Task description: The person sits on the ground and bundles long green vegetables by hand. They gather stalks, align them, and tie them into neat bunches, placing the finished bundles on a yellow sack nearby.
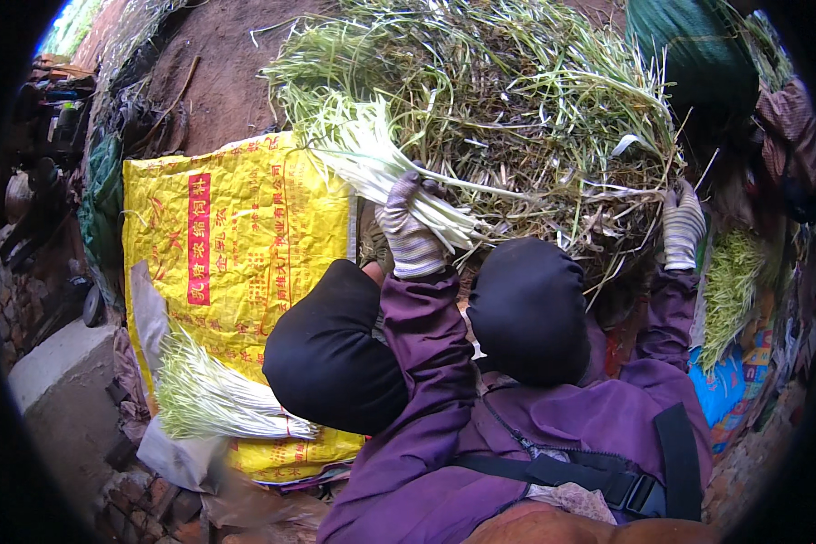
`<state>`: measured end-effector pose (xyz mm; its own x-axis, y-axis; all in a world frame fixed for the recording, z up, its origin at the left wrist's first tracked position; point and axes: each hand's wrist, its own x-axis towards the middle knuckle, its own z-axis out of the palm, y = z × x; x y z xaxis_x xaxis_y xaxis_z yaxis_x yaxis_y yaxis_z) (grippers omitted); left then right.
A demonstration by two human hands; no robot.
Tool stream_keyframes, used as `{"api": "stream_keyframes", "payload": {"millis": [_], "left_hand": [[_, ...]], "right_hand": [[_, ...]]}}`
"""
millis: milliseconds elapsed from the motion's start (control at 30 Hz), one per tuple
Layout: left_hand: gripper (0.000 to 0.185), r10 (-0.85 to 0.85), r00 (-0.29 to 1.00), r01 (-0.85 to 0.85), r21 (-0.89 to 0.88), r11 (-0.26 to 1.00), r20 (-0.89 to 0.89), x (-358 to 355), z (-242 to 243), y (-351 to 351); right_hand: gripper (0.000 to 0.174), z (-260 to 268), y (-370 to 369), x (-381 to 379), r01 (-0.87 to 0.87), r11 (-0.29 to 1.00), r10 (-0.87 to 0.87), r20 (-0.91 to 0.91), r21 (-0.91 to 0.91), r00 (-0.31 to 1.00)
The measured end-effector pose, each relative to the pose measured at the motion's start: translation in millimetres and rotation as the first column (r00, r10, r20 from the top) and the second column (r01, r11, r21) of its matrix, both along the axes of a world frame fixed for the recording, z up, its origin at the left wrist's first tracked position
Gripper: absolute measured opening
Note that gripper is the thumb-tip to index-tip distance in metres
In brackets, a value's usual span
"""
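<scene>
My left hand (pixel 411 228), in a striped knit glove, is closed around a bunch of pale leafy stalks (pixel 367 153) that look like blanched chives. The white stem ends point down to the right, and the yellow-green tops lie over the sack's upper corner. Farther right, my right hand (pixel 683 228), gloved the same way, is at the edge of a large heap of stalks and dry litter (pixel 551 129). Its fingertips are partly hidden, so any grip there is unclear. A tied bundle of pale stalks (pixel 224 394) lies on the yellow woven sack (pixel 238 238) to the left.
My knees (pixel 530 313) in dark cloth are between my arms. More yellow-green stalks (pixel 731 292) lie at the right, near a blue bag (pixel 717 387). Dark green cloth (pixel 697 58) hangs at the upper right. A concrete block (pixel 64 364) stands at the left, with bricks below it.
</scene>
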<state>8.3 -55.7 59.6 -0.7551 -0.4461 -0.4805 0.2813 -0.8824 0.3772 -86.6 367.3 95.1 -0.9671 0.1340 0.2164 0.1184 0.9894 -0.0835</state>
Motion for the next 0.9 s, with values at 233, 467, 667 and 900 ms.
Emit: {"api": "stream_keyframes", "payload": {"millis": [233,467,667,900], "left_hand": [[0.019,-0.171,0.976,0.195,-0.200,0.960,0.133,-1.2,-21.2,17.4],[0.028,-0.152,0.962,0.218,-0.300,0.929,0.228,6.1,-34.2,8.1],[0.041,-0.193,0.891,0.394,-0.487,0.779,0.412,-7.4,-42.2,20.2],[0.049,0.036,0.673,0.714,-0.662,0.226,0.739,3.2,-59.7,2.3]], "right_hand": [[0.021,16.8,-216.7,21.8,-0.698,0.431,0.784,-0.146,-0.572,0.603],[0.026,-13.6,-251.6,0.1,-0.069,0.187,0.686,0.080,-0.980,0.723],[0.022,4.8,-123.0,-54.2,-0.068,0.048,0.050,-0.066,-0.997,0.997],[0.018,54.8,-34.5,-91.4,-0.196,0.033,-0.374,-0.194,-0.980,0.907]]}}
